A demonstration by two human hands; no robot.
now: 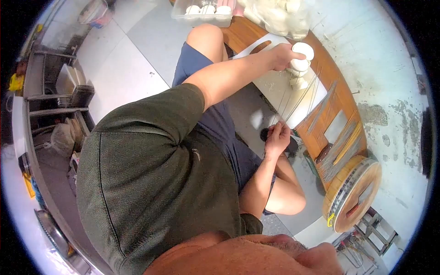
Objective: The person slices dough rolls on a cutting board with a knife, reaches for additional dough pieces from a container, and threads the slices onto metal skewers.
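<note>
My left hand [285, 57] reaches across the board and grips a white round piece [302, 51], its thumb lying against the edge. More white round pieces [299, 82] sit just below it, close together on the white board [275, 82]. My right hand [277, 135] is nearer my body, its fingers pinched on thin sticks [295, 104] that run up toward the white pieces. Whether the stick tips touch or enter the pieces is too small to tell.
Loose grey and yellow sticks [341, 144] lie on the wooden table [357, 123]. A round wooden drum-like object [357, 195] stands at its near end. A plastic box [204, 18] and a clear bag [275, 18] of white pieces are at the far end. Shelves [57, 110] stand behind me.
</note>
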